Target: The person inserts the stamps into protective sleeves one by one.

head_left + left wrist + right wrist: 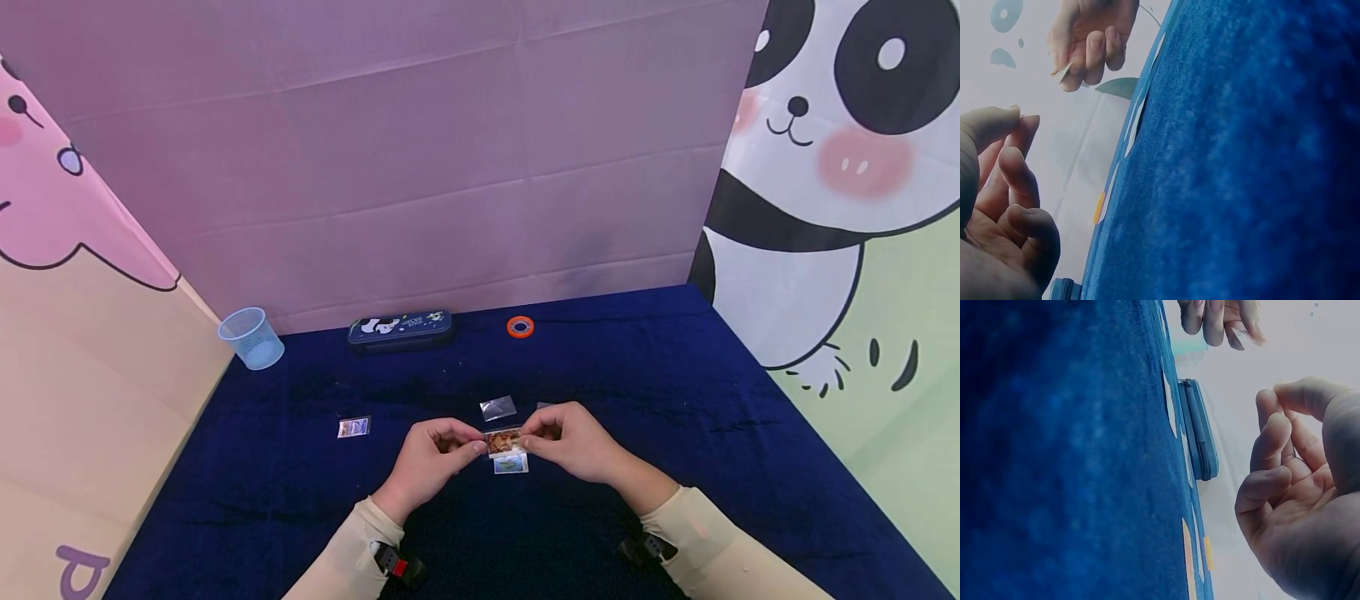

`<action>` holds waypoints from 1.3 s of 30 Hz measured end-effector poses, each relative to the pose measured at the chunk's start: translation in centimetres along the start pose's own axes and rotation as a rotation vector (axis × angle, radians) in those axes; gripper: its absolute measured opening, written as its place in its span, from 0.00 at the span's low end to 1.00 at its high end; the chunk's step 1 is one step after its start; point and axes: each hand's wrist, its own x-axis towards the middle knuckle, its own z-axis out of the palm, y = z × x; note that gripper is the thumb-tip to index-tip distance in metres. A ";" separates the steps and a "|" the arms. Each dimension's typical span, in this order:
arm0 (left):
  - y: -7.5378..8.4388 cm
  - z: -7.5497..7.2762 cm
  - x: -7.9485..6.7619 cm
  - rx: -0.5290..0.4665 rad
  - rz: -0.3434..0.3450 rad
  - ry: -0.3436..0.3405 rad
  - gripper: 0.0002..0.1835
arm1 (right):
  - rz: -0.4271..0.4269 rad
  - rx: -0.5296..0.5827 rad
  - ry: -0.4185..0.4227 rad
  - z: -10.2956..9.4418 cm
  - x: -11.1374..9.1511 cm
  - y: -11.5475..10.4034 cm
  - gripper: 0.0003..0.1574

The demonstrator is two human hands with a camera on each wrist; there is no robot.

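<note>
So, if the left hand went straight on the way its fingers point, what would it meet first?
Apart from the small brown card it pinches, the left hand would probably meet the right hand first; exact depth is unclear.

a plain cream left sleeve point(341, 557) fills the lower middle-left of the frame, a matching right sleeve point(720, 542) the lower right. a black wrist unit point(385, 557) shows a red square point(400, 568); a second black unit point(645, 547) sits opposite.
</note>
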 end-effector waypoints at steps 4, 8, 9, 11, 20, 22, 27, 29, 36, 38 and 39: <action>-0.1 0.0 0.0 0.007 0.023 0.007 0.04 | -0.005 0.003 0.005 0.0 0.1 0.1 0.02; -0.1 -0.1 0.0 0.012 0.053 0.010 0.05 | -0.011 0.009 -0.003 0.0 0.0 0.0 0.03; -0.1 -0.1 0.0 0.016 0.056 0.010 0.04 | -0.012 0.015 -0.005 0.0 0.0 -0.1 0.03; 0.0 -0.1 0.1 0.031 0.056 0.011 0.04 | -0.008 0.017 -0.006 -0.1 -0.1 -0.2 0.02; 0.5 0.0 -0.1 0.056 0.025 0.026 0.01 | -0.026 0.044 -0.003 -0.2 -0.1 -0.3 0.03; 0.5 0.0 -0.1 0.053 0.023 0.025 0.02 | -0.024 0.049 -0.004 -0.2 -0.2 -0.4 0.02; 0.4 0.0 -0.2 0.053 0.033 0.030 0.02 | -0.017 0.055 -0.008 -0.1 -0.2 -0.4 0.02; 0.3 0.0 -0.2 0.052 0.036 0.031 0.02 | -0.019 0.053 -0.011 -0.1 -0.2 -0.3 0.03; 0.2 0.1 -0.1 0.046 0.046 0.030 0.02 | -0.020 0.017 -0.011 -0.2 -0.2 -0.2 0.04; 0.2 0.1 -0.1 0.047 0.052 0.029 0.02 | -0.018 0.013 -0.012 -0.2 -0.2 -0.2 0.05; 0.2 0.1 0.0 0.048 0.053 0.029 0.02 | -0.017 0.013 -0.012 -0.2 -0.2 -0.2 0.04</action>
